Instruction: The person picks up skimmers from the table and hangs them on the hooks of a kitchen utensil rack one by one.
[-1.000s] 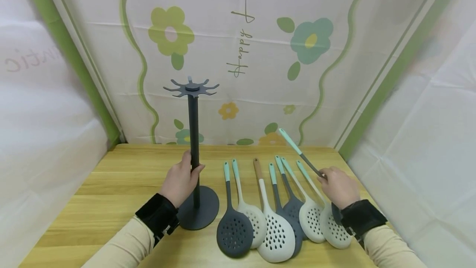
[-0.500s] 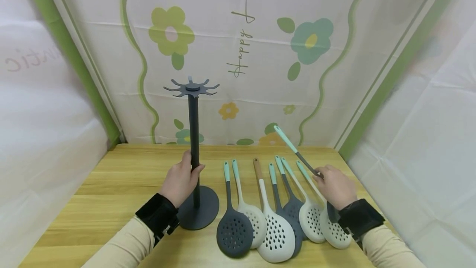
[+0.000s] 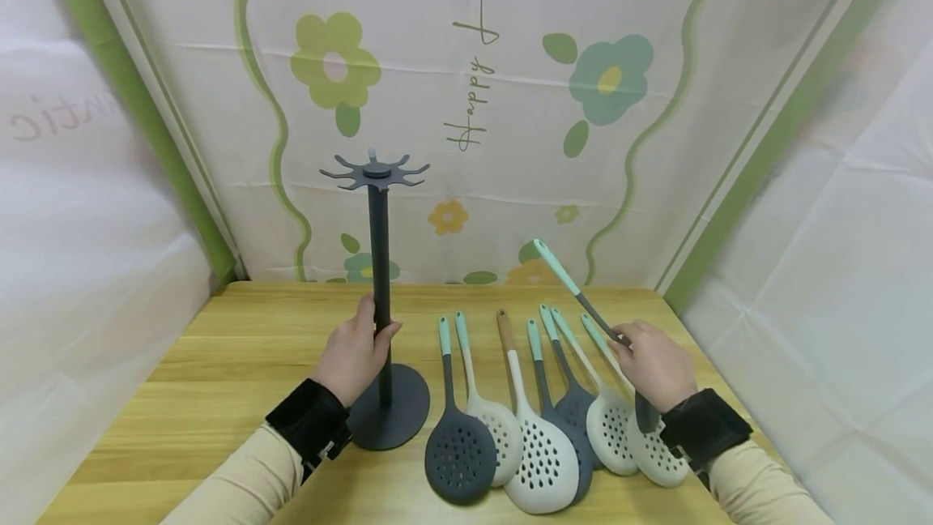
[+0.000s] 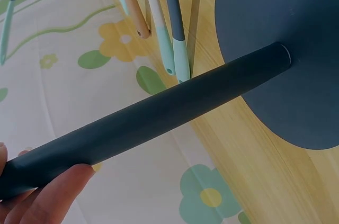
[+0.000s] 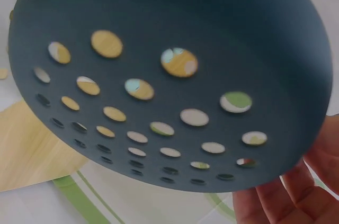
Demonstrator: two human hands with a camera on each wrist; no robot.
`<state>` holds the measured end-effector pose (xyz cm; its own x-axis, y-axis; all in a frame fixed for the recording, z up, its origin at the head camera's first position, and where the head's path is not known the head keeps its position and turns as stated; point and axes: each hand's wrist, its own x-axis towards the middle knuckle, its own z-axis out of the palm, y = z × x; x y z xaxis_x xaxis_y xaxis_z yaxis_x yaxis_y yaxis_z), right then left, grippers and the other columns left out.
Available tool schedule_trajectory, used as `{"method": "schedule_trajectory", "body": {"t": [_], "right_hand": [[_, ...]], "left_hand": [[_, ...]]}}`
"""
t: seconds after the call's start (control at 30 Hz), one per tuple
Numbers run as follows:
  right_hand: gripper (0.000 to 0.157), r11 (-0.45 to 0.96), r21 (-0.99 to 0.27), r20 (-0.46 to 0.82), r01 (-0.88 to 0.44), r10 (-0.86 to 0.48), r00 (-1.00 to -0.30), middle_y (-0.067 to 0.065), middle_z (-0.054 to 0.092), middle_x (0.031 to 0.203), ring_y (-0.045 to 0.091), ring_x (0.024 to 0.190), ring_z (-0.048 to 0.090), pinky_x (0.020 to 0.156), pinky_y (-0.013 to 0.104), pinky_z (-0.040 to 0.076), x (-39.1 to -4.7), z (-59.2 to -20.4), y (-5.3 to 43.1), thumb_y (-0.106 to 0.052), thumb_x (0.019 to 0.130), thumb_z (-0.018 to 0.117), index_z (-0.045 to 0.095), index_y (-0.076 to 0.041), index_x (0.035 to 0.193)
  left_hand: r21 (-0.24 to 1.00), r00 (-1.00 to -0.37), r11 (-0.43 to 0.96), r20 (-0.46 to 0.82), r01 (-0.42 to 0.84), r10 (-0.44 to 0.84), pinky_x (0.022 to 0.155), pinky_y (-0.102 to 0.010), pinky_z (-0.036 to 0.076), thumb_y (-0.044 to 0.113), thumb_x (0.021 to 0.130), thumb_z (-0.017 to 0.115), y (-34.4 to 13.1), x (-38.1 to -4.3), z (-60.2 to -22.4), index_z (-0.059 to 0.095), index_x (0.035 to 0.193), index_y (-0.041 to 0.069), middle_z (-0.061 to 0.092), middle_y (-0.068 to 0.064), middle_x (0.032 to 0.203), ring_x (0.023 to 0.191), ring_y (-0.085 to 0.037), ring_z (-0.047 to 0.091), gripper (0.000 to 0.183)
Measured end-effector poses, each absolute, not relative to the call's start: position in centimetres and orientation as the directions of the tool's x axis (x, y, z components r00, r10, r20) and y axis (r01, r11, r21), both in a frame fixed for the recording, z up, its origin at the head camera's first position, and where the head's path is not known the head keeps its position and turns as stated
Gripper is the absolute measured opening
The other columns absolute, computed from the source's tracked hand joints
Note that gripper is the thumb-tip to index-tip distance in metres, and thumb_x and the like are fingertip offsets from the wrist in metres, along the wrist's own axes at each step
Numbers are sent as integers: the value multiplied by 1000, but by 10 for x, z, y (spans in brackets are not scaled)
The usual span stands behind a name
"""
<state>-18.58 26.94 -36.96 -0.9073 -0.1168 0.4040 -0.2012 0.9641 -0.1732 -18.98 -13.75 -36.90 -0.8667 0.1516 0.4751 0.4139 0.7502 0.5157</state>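
My left hand (image 3: pixel 355 353) grips the upright post of a dark utensil stand (image 3: pixel 381 266), which has a round base and a crown of curved hooks on top. In the left wrist view, fingers and thumb wrap the stand's post (image 4: pixel 159 113). Off to the right, my right hand (image 3: pixel 653 364) pinches the shaft of a dark grey skimmer (image 3: pixel 558 267) with a mint handle end, tilted up toward the left. Its perforated bowl hangs under my wrist, mostly covered in the head view. That skimmer's bowl (image 5: pixel 159 12) fills the right wrist view, my fingertips behind its edge.
Several slotted skimmers lie in a row on the wooden table, including a dark one (image 3: pixel 459 460), a white one with a brown handle end (image 3: pixel 543 468) and a cream one (image 3: pixel 611 432). Flower-printed fabric (image 3: pixel 452 63) encloses the table at the back and sides.
My right hand has shifted slightly left and up with the dark skimmer, its handle end moving left and rising a little. The left hand and the stand stay in place.
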Motion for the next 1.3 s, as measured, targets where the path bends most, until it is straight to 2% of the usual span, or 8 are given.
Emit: {"method": "schedule_trajectory", "body": {"t": [1.3], "right_hand": [[26, 931, -299, 402, -211, -78, -912, 12, 70, 90, 23, 70, 66, 54, 33, 50, -183, -359, 255, -18, 92, 69, 70, 1, 110]], "left_hand": [[522, -875, 752, 462, 402, 146, 48, -26, 45, 13, 97, 65, -137, -189, -368, 47, 113, -1, 56, -7, 71, 52, -13, 51, 29]]}}
